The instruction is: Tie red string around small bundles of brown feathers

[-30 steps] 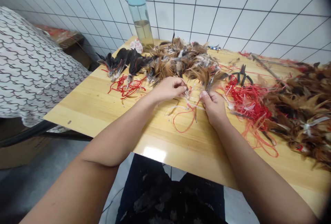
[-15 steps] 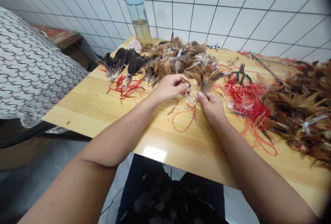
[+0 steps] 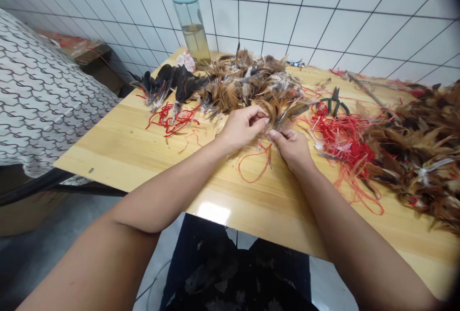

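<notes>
Between my two hands is a small bunch of brown feathers [image 3: 276, 111], its tips pointing away from me. My right hand [image 3: 292, 148] pinches the bunch near its base, thumb on top. My left hand [image 3: 242, 129] comes in from the left with thumb and fingers closed at the feathers' edge; what sits in its fingertips is too small to make out. A loop of red string [image 3: 254, 179] hangs below the hands onto the table. Just behind lies a heap of brown feathers [image 3: 230, 83].
Right of my hands are tangled red string [image 3: 330, 136], black-handled pliers [image 3: 336, 102] and a large brown feather pile [image 3: 417, 143]. Black feather bunches [image 3: 183, 86] lie at the left. A water bottle [image 3: 196, 38] stands at the back, before the tiled wall [image 3: 287, 14].
My left hand has moved slightly right and down, closing up to the feather bunch beside my right hand. The view has shifted a little.
</notes>
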A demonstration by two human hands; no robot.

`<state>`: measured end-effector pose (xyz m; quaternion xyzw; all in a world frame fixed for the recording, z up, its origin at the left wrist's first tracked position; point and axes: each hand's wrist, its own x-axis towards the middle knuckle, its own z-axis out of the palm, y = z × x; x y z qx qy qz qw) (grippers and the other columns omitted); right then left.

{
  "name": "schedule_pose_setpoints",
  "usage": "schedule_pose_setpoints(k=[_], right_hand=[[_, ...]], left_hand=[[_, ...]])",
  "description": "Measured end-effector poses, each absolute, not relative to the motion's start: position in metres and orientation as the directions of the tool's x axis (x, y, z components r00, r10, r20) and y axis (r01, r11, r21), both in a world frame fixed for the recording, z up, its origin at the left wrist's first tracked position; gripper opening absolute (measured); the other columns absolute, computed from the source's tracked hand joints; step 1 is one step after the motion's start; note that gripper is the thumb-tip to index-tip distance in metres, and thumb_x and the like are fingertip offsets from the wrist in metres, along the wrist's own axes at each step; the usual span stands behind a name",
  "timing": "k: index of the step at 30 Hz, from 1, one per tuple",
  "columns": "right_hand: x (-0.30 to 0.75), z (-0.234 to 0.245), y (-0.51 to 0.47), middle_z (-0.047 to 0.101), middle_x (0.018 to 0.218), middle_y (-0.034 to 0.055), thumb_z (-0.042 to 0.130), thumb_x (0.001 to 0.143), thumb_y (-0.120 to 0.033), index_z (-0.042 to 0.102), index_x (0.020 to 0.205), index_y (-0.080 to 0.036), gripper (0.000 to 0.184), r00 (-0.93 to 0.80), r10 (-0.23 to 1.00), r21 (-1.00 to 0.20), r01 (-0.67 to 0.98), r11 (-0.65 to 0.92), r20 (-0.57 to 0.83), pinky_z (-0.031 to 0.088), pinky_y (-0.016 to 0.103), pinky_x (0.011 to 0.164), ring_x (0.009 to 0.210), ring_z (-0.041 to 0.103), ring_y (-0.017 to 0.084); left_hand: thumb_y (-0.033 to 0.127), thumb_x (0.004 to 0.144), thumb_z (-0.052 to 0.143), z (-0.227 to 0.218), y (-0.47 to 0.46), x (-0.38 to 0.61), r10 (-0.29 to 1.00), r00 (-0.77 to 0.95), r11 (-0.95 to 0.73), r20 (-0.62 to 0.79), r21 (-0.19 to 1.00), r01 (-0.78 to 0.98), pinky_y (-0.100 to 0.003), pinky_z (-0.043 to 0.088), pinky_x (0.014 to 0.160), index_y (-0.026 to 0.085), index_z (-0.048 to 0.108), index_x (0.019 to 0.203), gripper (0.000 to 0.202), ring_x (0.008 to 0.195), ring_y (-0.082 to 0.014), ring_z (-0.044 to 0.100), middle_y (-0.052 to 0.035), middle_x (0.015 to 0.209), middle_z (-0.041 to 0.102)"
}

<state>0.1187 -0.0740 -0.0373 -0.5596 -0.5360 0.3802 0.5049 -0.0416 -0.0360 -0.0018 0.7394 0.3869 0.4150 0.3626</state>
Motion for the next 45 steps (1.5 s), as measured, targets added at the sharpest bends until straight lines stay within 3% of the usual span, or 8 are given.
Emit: schedule_pose_setpoints(k=[9, 15, 21, 25, 33, 38, 42, 45], right_hand=[[0.120, -0.036, -0.075, 0.058, 0.062, -0.0002, 0.069, 0.073, -0.049, 0.062, 0.067, -0.018, 0.032, 0.099, 0.990, -0.984, 0.154, 0.088, 0.104, 0.042, 0.028, 0.060, 0.062, 0.051, 0.014], [0.128, -0.025, -0.074, 0.041, 0.052, -0.0060, 0.071, 0.067, -0.062, 0.054, 0.068, -0.021, 0.044, 0.216, 0.975, -0.998, -0.040, 0.055, 0.045, 0.025, 0.025, 0.045, 0.047, 0.031, 0.008], [0.131, -0.024, -0.075, 0.039, 0.051, -0.0061, 0.070, 0.066, -0.067, 0.054, 0.069, -0.022, 0.048, 0.206, 0.977, -0.992, -0.103, 0.070, 0.048, 0.022, 0.026, 0.045, 0.046, 0.030, 0.009], [0.129, -0.024, -0.080, 0.040, 0.051, -0.0060, 0.072, 0.066, -0.066, 0.056, 0.067, -0.020, 0.048, 0.091, 0.995, -0.996, -0.070, 0.053, 0.046, 0.024, 0.026, 0.048, 0.048, 0.031, 0.008], [0.139, -0.023, -0.079, 0.039, 0.054, -0.0059, 0.078, 0.067, -0.051, 0.054, 0.065, -0.020, 0.040, 0.091, 0.996, -0.967, -0.254, 0.033, 0.010, 0.023, 0.024, 0.045, 0.047, 0.031, 0.006], [0.146, -0.020, -0.075, 0.038, 0.054, -0.0063, 0.076, 0.067, -0.041, 0.053, 0.068, -0.021, 0.031, 0.172, 0.984, -0.945, -0.327, 0.017, -0.041, 0.027, 0.023, 0.044, 0.047, 0.031, 0.007], [0.145, -0.023, -0.072, 0.042, 0.059, -0.0055, 0.078, 0.065, -0.043, 0.053, 0.068, -0.021, 0.034, 0.198, 0.980, -0.938, -0.342, 0.051, -0.019, 0.027, 0.023, 0.044, 0.048, 0.033, 0.006], [0.144, -0.027, -0.069, 0.045, 0.063, -0.0047, 0.077, 0.064, -0.052, 0.052, 0.069, -0.021, 0.040, 0.205, 0.979, -0.950, -0.305, 0.073, 0.009, 0.029, 0.023, 0.045, 0.049, 0.034, 0.006]], left_hand=[[0.022, 0.082, 0.058, 0.000, -0.035, -0.042, 0.865, 0.392, -0.441, 0.315, 0.849, 0.292, -0.022, 0.044, 0.067, 0.015, 0.064, 0.087, 0.010, 0.068, -0.0093, 0.057, 0.0001, 0.076, 0.066], [0.011, 0.078, 0.061, -0.002, -0.027, -0.049, 0.874, 0.348, -0.474, 0.339, 0.754, 0.454, -0.023, 0.045, 0.074, 0.015, 0.067, 0.089, 0.014, 0.075, -0.0102, 0.057, -0.0013, 0.082, 0.065], [0.024, 0.081, 0.063, 0.001, -0.030, -0.043, 0.862, 0.401, -0.480, 0.311, 0.754, 0.447, -0.024, 0.046, 0.074, 0.015, 0.068, 0.099, 0.021, 0.076, -0.0107, 0.056, -0.0040, 0.091, 0.062], [0.024, 0.076, 0.067, -0.003, -0.030, -0.031, 0.838, 0.484, -0.468, 0.253, 0.789, 0.397, -0.024, 0.045, 0.070, 0.015, 0.066, 0.111, 0.035, 0.073, -0.0106, 0.054, -0.0040, 0.091, 0.062], [0.018, 0.082, 0.059, -0.002, -0.027, -0.040, 0.837, 0.508, -0.433, 0.204, 0.815, 0.385, -0.027, 0.045, 0.079, 0.015, 0.071, 0.077, 0.013, 0.081, -0.0133, 0.061, -0.0037, 0.083, 0.069], [0.026, 0.074, 0.070, 0.013, -0.017, -0.071, 0.635, 0.773, -0.400, -0.013, 0.850, 0.342, -0.023, 0.046, 0.069, 0.019, 0.071, 0.104, 0.031, 0.076, -0.0116, 0.062, -0.0022, 0.088, 0.069], [0.027, 0.082, 0.061, 0.011, -0.008, -0.076, 0.761, 0.591, -0.530, 0.267, 0.782, 0.328, -0.026, 0.047, 0.078, 0.017, 0.069, 0.108, 0.028, 0.089, -0.0141, 0.061, -0.0060, 0.101, 0.067], [0.016, 0.085, 0.050, -0.001, -0.001, -0.064, 0.773, 0.470, -0.628, 0.425, 0.614, 0.477, -0.029, 0.045, 0.082, 0.017, 0.071, 0.098, 0.025, 0.088, -0.0149, 0.059, -0.0064, 0.096, 0.064]])
